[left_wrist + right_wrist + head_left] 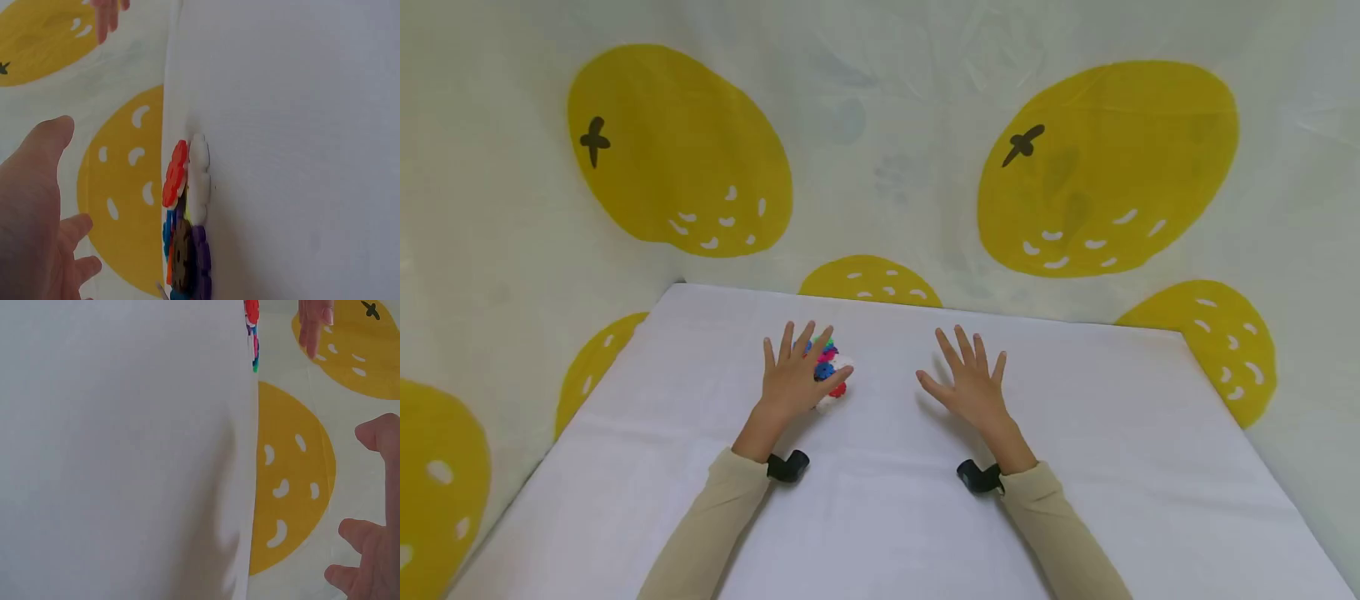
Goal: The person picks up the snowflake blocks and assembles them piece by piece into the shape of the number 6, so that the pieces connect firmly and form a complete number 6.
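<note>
While both hands hang above the table (887, 525), fingers splayed wide, all eyes go left! There's the left hand (792, 383), hovering right over the pile of coloured discs (825, 371), fingers straight and parted, grasping nothing; the left wrist view shows clear air between hand and heap. And where does that pile sit? Partly beneath the hand, peeking out to its right around the thumb, with a red disc (838, 390) just on the near side of the thumb and a white disc (826, 405) at the near end. As far as it shows, the heap runs longer near to far than across, though the hand hides some of it. Over on the right, the right hand (976, 395) is empty too, fingers fanned, well apart from the pile. So the left is plainly nearer: by my reading, its pieces lie downward and slightly right.
</note>
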`<state>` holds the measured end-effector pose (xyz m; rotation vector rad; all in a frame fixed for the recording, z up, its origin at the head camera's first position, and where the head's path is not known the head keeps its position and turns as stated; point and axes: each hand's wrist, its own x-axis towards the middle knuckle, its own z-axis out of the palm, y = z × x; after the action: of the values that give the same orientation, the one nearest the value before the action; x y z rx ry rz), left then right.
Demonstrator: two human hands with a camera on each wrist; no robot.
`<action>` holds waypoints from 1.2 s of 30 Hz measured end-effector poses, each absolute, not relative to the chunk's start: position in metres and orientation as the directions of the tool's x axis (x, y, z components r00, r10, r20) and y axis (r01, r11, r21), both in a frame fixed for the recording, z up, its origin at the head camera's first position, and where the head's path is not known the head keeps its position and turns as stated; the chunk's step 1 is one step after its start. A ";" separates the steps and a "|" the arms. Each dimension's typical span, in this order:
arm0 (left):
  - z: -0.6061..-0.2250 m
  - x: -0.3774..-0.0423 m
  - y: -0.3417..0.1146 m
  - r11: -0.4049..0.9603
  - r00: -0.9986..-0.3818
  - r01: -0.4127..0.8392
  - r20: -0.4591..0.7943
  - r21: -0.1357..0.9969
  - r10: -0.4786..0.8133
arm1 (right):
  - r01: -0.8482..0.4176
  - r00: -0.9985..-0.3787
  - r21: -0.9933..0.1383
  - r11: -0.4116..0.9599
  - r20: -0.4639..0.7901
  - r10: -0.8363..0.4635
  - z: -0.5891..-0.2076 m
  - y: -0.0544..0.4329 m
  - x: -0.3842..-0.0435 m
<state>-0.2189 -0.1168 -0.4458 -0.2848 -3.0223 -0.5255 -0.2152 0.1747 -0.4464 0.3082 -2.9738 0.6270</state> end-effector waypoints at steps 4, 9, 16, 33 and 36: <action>-0.448 -0.218 -0.124 0.909 -0.974 0.226 0.103 0.349 0.203 | -0.256 -0.965 -0.434 0.864 0.162 -0.205 -0.445 0.161 -0.215; -0.449 -0.218 -0.129 0.877 -0.953 0.300 0.154 0.376 0.260 | -0.300 -0.953 -0.521 0.799 0.196 -0.231 -0.445 0.147 -0.216; -0.453 -0.219 -0.136 0.856 -0.935 0.350 0.198 0.381 0.294 | -0.306 -0.948 -0.645 0.700 0.135 -0.290 -0.448 0.123 -0.221; -0.474 -0.224 -0.144 0.783 -0.938 0.345 0.165 0.517 0.303 | -0.372 -0.892 -0.755 0.540 0.131 -0.432 -0.462 0.087 -0.229; -0.474 -0.226 -0.144 0.795 -0.939 0.344 0.182 0.499 0.292 | -0.392 -0.881 -0.757 0.523 0.146 -0.450 -0.464 0.080 -0.232</action>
<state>-0.2256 -0.1441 -0.4737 -0.5126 -2.8857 -0.8304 -0.2321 0.0797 -0.4640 0.7756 -2.8001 1.3630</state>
